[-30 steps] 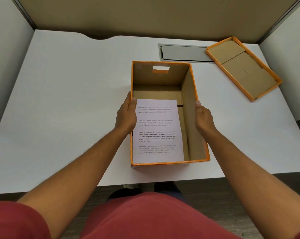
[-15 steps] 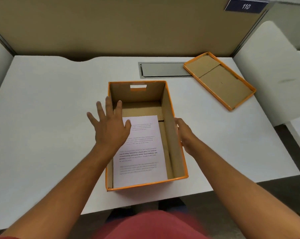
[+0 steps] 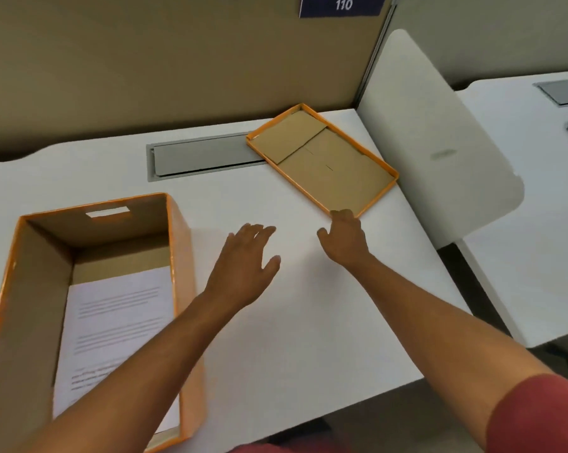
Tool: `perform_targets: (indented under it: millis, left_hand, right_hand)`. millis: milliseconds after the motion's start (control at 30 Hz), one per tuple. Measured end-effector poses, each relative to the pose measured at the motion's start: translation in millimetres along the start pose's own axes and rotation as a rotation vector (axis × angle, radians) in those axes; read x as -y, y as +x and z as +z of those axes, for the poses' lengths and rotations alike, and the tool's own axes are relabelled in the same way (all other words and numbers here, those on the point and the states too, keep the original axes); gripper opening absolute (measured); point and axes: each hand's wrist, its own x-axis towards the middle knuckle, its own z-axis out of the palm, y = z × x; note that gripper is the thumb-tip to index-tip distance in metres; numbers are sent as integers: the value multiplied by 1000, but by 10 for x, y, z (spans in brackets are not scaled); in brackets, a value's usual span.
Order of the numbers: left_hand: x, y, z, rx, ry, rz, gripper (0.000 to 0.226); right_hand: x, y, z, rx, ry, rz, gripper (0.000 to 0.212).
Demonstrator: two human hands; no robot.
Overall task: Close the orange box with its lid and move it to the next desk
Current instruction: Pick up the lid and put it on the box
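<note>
- The white tabletop (image 3: 276, 322) carries everything for this job; its bare middle stretch lies between the open container and the cover, which is likely why both arms cross it.
- The next desk (image 3: 544, 223) lies to the right, beyond a low white divider (image 3: 439, 142), and shows free surface where the closed container could be set down later, as I judge it.
- The orange box (image 3: 181, 289) stands upright at the near left of the tabletop, open at the top, with a cut-out handle slot in its far wall. It is not yet closed and nothing is holding it.
- A printed sheet of paper (image 3: 112, 322) lies flat on the floor of the orange box, so it seems packed and ready to be covered.
- The lid (image 3: 325, 158) lies upside down at the far right of the tabletop, brown inside facing up, one corner over the grey cable hatch (image 3: 204, 156), well apart from the orange box.
- The right hand (image 3: 344, 238) reaches forward, fingers touching or just at the near corner of the lid; whether it has closed on the rim I cannot tell.
- The left hand (image 3: 246, 256) hovers beside it, fingers spread and holding nothing, probably heading for the lid's other side so both hands can lift it level.
</note>
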Motion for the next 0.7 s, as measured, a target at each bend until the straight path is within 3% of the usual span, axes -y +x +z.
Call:
perform_targets:
  millis: [100, 233, 433, 533, 700]
  left_hand:
    - [-414, 505, 510, 106, -62, -109, 62]
    - [-324, 544, 760, 191, -88, -212, 63]
    - [-108, 578, 905, 76, -64, -313, 70]
    - [-92, 696, 973, 18, -39, -324, 75]
    - [-118, 974, 1095, 48, 95, -183, 82]
  right_hand:
    - [-682, 669, -161, 106, -216, -48, 67]
    - [-802, 639, -3, 201, -374, -169, 77]
    - [-475, -413, 331, 109, -385, -236, 72]
    - [-373, -892, 451, 46, -328, -323, 52]
    - [-556, -283, 121, -130, -257, -338, 38]
